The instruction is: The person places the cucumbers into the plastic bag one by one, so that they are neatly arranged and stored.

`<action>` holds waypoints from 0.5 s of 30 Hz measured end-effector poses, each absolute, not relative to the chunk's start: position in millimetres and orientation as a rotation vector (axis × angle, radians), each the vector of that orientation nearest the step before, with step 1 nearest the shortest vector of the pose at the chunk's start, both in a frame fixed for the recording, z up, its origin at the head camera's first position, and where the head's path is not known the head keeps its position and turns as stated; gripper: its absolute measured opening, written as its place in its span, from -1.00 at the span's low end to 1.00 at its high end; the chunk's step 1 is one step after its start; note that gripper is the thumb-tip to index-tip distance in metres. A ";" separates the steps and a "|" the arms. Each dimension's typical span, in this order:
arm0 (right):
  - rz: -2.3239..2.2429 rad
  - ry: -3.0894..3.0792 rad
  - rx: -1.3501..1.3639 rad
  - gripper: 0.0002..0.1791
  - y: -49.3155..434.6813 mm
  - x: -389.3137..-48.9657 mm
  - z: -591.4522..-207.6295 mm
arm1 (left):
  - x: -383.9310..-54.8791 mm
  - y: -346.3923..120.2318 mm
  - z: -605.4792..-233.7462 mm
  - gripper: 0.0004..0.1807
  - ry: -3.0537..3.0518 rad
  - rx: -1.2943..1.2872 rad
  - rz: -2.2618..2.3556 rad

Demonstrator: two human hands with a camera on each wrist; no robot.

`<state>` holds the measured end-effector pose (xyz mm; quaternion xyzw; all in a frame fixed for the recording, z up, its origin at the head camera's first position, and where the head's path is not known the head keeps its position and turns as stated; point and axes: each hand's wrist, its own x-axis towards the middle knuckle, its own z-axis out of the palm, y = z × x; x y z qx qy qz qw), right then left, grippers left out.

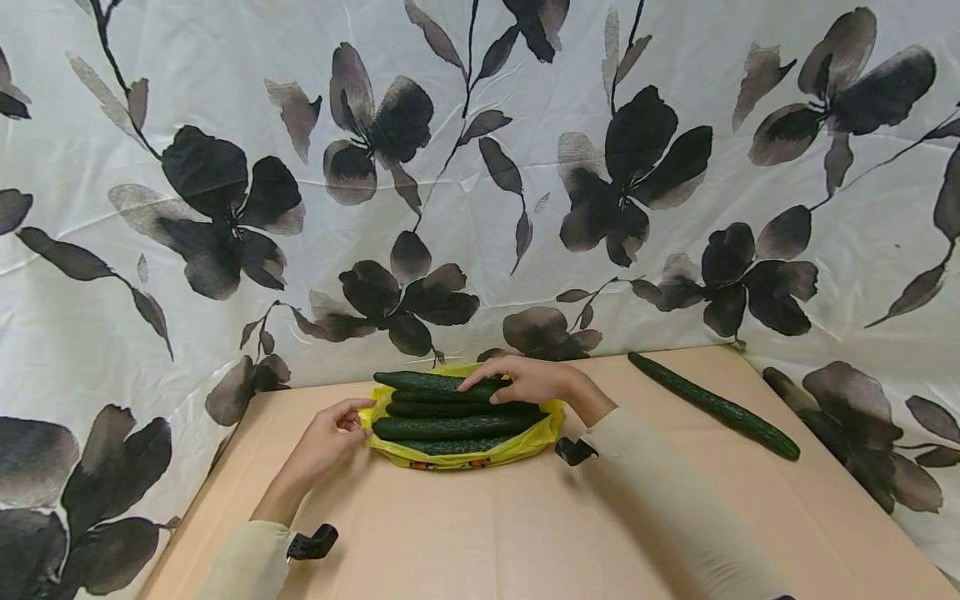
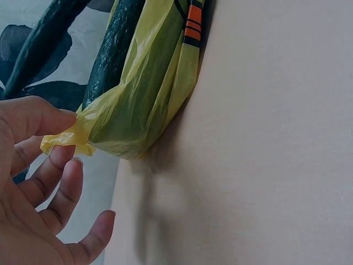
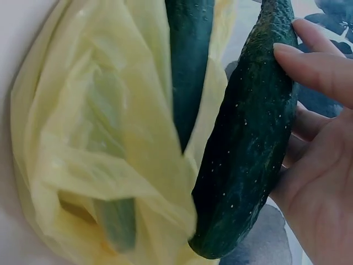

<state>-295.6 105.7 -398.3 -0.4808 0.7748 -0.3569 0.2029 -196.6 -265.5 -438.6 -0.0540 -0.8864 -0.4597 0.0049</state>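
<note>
A yellow plastic bag (image 1: 528, 443) lies spread on the table with several dark green cucumbers (image 1: 450, 427) side by side across it. My left hand (image 1: 330, 437) is at the bag's left end, pinching a gathered yellow corner (image 2: 71, 135) between thumb and index finger; its other fingers are loosely bent. At the back of the bag, my right hand (image 1: 542, 379) holds the rearmost cucumber (image 1: 420, 382). In the right wrist view, thumb and fingers lie on opposite sides of this bumpy cucumber (image 3: 245, 143), which is tilted beside the bag's crumpled plastic (image 3: 110, 110).
A single long cucumber (image 1: 712, 404) lies diagonally on the table to the right, apart from the bag. The light tan tabletop (image 1: 450, 533) ends at the back against a white cloth (image 1: 525, 292) with dark flowers. Each wrist carries a small black device (image 1: 313, 542).
</note>
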 end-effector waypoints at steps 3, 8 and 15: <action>-0.961 2.184 -1.316 -0.46 105.5 -295.8 -402.9 | -197.4 -264.0 -438.8 -0.47 -2.773 -0.162 -1.444; -0.920 2.205 -1.272 -0.47 109.0 -296.2 -409.7 | -198.8 -261.8 -438.0 -0.47 -2.762 -0.151 -1.456; -0.884 2.203 -1.275 -0.48 107.6 -300.3 -415.4 | -202.7 -261.0 -439.2 -0.50 -2.755 -0.149 -1.432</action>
